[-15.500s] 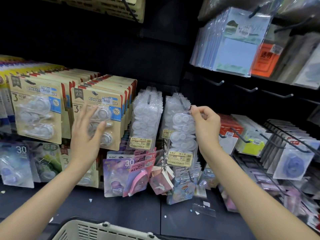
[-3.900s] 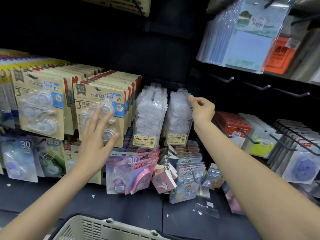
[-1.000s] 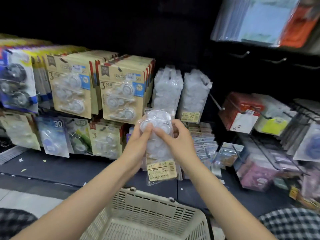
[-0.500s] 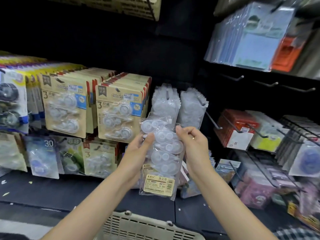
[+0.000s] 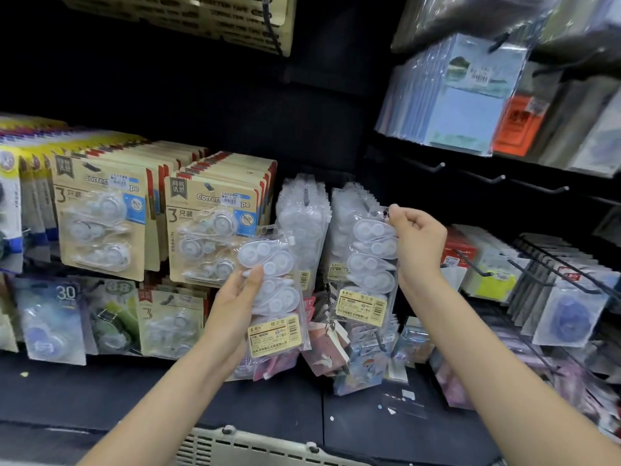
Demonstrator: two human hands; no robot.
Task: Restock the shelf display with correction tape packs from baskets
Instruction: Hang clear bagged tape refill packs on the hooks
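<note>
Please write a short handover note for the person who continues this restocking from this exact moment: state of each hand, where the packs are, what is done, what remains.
Left hand: holds one clear plastic pack of white correction tapes with a yellow label, low, in front of the shelf.
Right hand: pinches the top of a second clear pack, raised near the right-hand hook.
Shelf: two rows of the same clear packs already hang on the hooks.
Beige plastic basket: only its rim shows at the bottom edge; contents not visible.
Left to do: hang both held packs, then check the basket for more.
</note>
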